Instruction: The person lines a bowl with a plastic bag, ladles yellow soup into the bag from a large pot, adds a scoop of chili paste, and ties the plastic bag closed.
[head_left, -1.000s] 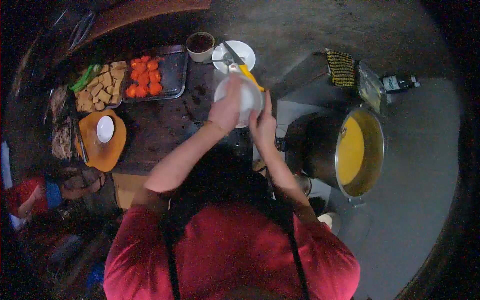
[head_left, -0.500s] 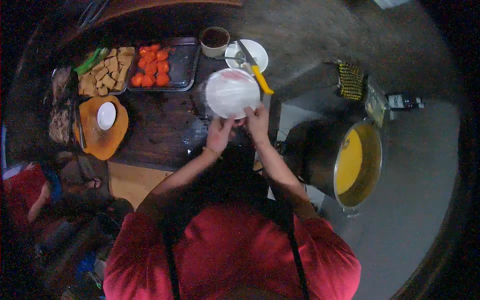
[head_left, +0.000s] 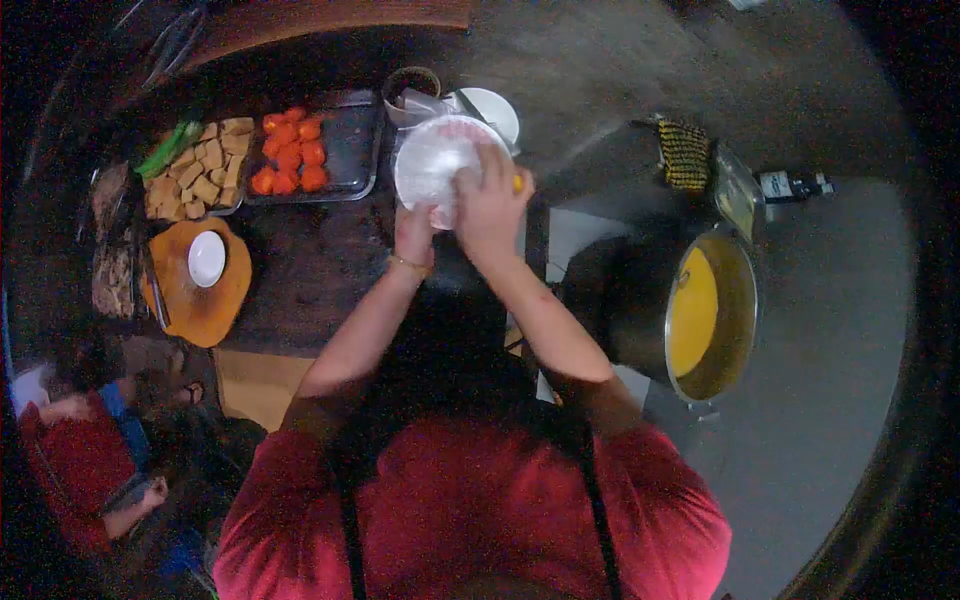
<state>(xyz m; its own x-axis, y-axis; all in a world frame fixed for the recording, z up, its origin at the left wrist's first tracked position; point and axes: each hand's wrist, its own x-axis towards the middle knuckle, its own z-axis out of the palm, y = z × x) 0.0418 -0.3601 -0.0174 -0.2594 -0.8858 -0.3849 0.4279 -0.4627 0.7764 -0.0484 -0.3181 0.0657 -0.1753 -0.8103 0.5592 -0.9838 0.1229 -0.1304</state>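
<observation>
A round white bowl [head_left: 425, 170] with clear plastic film over it is in front of me, above the dark table. Something reddish shows faintly through the film near the far rim. A loose flap of the plastic film [head_left: 422, 106] sticks up at the far side. My left hand [head_left: 414, 234] is closed on the near left rim. Over the right part of the bowl lies my right hand [head_left: 490, 212], somewhat blurred, its fingers bent against the film. A knife's yellow handle [head_left: 518, 183] peeks out beside its fingers.
Behind the bowl are a white plate [head_left: 497, 112] and a dark-filled cup [head_left: 408, 82]. To the left lie a tray [head_left: 350, 150] with red pieces, brown cubes [head_left: 205, 172] and a wooden board [head_left: 205, 315]. A pot [head_left: 740, 350] of yellow liquid stands right. Another person [head_left: 85, 460] is lower left.
My right hand has moved from the near rim up onto the film. The bowl has shifted slightly left, and a plastic flap now rises at its far side.
</observation>
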